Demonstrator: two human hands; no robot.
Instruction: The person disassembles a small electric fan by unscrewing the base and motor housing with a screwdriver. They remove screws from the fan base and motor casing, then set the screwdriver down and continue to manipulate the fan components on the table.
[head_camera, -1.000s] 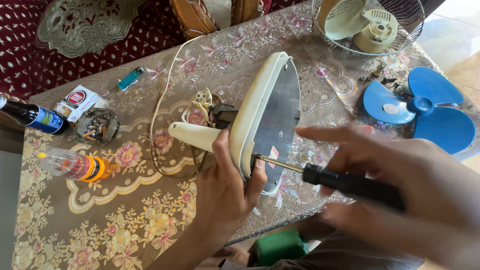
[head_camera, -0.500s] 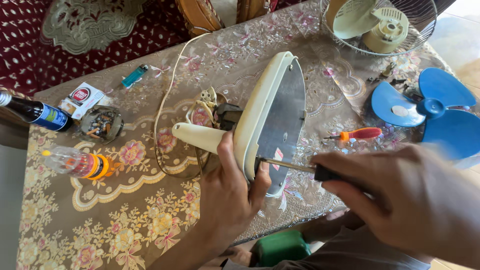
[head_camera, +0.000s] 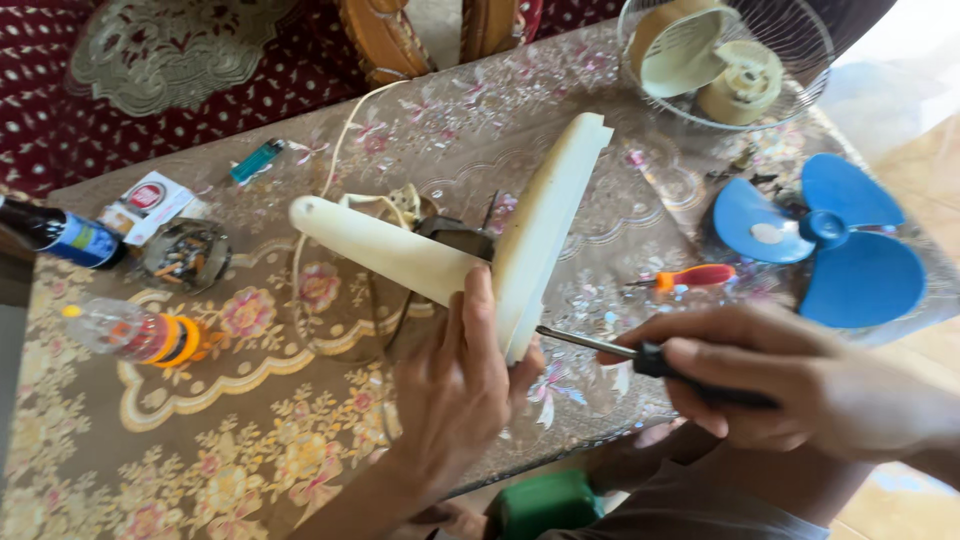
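Head view. Left hand (head_camera: 455, 385) closed round the lower edge of a cream fan base (head_camera: 545, 235), thumb along its near face, fingers wrapped behind; the base is tipped up on edge above the flowered tablecloth (head_camera: 250, 440), its cream stem (head_camera: 375, 245) running up and left from the fingers.

Right hand (head_camera: 800, 385) gripped tight on the black handle of a screwdriver (head_camera: 640, 355). The metal shaft runs left from the knuckles and its tip meets the base's bottom edge just beside the left thumb.

Beyond the right fingers: a small orange-handled screwdriver (head_camera: 695, 277) lying flat on the cloth, then a blue fan blade (head_camera: 830, 240) just right of it. Well beyond, a wire fan guard (head_camera: 725, 60) with the cream motor housing in it.

Left of the left hand, well apart: a clear bottle with orange label (head_camera: 130, 332) on its side, an ashtray (head_camera: 185, 255), a dark bottle (head_camera: 60, 235), a blue-green lighter (head_camera: 257, 160). A white cord (head_camera: 335, 165) trails from the stem toward the far edge.
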